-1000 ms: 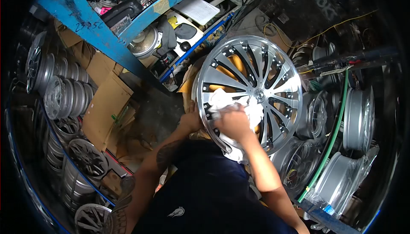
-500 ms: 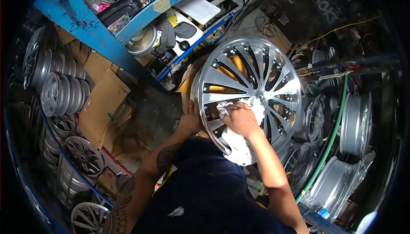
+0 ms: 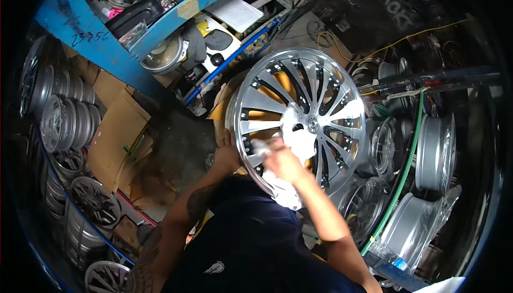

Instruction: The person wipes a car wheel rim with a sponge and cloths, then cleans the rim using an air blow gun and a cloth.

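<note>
The wheel (image 3: 313, 124) is in front of the person's torso, face toward the camera, with both hands at its near left part. A white cloth (image 3: 302, 144) lies over the spokes beside the hub and drapes down across the lower rim. The right hand (image 3: 284, 163) is over the wheel's face, below and left of the hub, fingers bent and grasping the cloth; motion blurs it. The left hand (image 3: 228, 156) is at the outer left edge of the wheel, fingers up against its side; whether they grip or only rest there, I cannot tell. Something yellow shows behind the spokes. Left of the hands stands cardboard (image 3: 118, 132), with stacked wheels (image 3: 67, 124) beyond it. A blue beam (image 3: 91, 36) crosses the upper left. To the right, a green hose (image 3: 404, 175) runs between more wheels (image 3: 435, 151).
</note>
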Demonstrator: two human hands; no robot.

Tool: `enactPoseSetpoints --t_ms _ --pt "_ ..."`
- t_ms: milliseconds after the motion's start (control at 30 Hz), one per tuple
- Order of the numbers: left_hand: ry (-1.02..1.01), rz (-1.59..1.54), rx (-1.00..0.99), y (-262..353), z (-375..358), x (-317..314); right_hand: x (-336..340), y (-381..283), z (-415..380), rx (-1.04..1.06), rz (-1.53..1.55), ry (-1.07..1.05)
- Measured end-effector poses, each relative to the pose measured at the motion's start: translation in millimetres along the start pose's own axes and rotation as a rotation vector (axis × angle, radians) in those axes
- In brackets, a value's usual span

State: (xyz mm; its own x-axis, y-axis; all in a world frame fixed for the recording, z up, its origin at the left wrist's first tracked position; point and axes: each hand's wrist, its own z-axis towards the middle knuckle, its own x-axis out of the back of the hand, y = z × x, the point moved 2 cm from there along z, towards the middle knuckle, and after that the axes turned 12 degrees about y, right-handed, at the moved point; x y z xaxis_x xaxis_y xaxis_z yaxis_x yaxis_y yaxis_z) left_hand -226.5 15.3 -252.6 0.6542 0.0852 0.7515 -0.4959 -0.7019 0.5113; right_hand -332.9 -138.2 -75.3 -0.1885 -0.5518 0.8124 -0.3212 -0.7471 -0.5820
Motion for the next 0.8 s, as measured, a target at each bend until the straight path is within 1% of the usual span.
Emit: enactPoseSetpoints --t_ms 33,67,100,133,167,200,233,267,300,333,400,433,467,500,567,600,633,667,700,733,800 --pt "0.025 0.002 -0.015 -3 0 -6 21 25 2 -0.208 -0.01 -0.058" --pt "0.03 -0.022 -0.019 -7 -2 -11 52 26 7 -0.177 -0.112 -0.103" --pt "0.012 -0.029 -0.01 -9 -1 -13 73 9 10 0.042 -0.323 -0.028" --pt "-0.006 -0.036 0.0 -9 0 -13 63 6 4 0.122 -0.45 0.036" --pt "-0.024 -0.043 0.009 -10 2 -13 43 -2 -3 0.227 -0.533 -0.012" --pt "0.016 -0.042 0.001 -10 2 -19 24 -9 -9 0.337 -0.611 -0.052" --pt "0.038 -0.057 0.015 -10 0 -19 13 -17 -16 0.463 -0.35 0.078" --pt "0.069 -0.109 0.039 -4 -4 -12 10 5 -15 0.375 -0.308 0.119" --pt "0.086 -0.149 0.057 -1 -7 -4 20 14 -9 0.285 -0.261 0.157" --pt "0.104 -0.18 0.074 2 -10 2 44 26 -10 0.101 -0.436 0.301" --pt "0.078 -0.24 0.097 5 -19 11 103 53 -13 0.071 -0.918 0.457" --pt "0.082 -0.196 0.054 -7 -12 -6 134 53 -11 -0.112 -0.805 0.424" --pt "0.08 -0.16 0.033 -8 -7 -9 150 79 -18 -0.166 -0.719 0.513" --pt "0.079 -0.124 0.011 -8 -3 -10 159 79 -22 -0.172 -0.692 0.554" --pt "0.076 -0.069 0.004 -11 -1 -19 148 66 -25 -0.064 -0.593 0.577" --pt "0.089 -0.045 -0.008 -12 0 -25 128 47 -22 -0.089 -0.591 0.53" --pt "0.102 -0.02 -0.019 -14 1 -31 97 47 -23 -0.135 -0.61 0.535" --pt "0.088 -0.008 -0.022 -12 2 -29 69 42 -23 -0.063 -0.539 0.368" --pt "0.073 0.004 -0.025 -11 1 -26 43 30 -19 0.12 -0.521 0.113" --pt "0.059 0.016 -0.028 -9 0 -23 36 25 -18 0.166 -0.495 0.234" --pt "0.038 0.029 -0.023 -8 0 -16 51 27 -13 -0.013 -0.529 0.292"
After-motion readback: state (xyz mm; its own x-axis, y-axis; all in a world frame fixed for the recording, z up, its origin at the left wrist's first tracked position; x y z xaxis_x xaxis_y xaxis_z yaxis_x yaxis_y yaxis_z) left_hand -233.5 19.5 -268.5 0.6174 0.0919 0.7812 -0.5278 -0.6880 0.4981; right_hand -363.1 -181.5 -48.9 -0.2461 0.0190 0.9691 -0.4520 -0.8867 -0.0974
